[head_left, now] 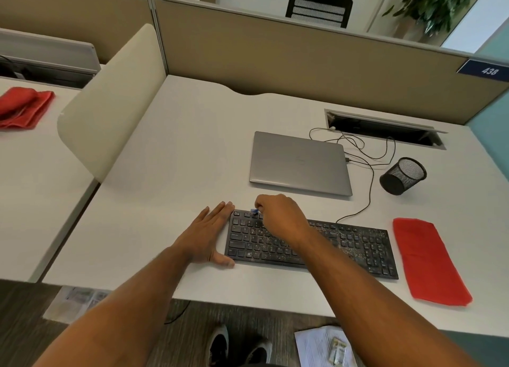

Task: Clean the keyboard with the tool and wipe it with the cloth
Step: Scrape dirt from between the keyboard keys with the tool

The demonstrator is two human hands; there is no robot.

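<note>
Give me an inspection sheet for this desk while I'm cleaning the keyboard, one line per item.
Surface: white desk, bare on its left part.
Job's things: black keyboard speckled with crumbs, mostly right half; small blue tool at its top row; red cloth lying flat right of it, untouched.
Clutter: closed grey laptop; mesh pen cup tipped over.
Hands: left hand flat against the keyboard's left edge; right hand pinches the tool.
Cables: black cords loop from the desk slot to laptop and keyboard.
Surroundings: beige partitions; second red cloth on next desk; papers on floor.
</note>
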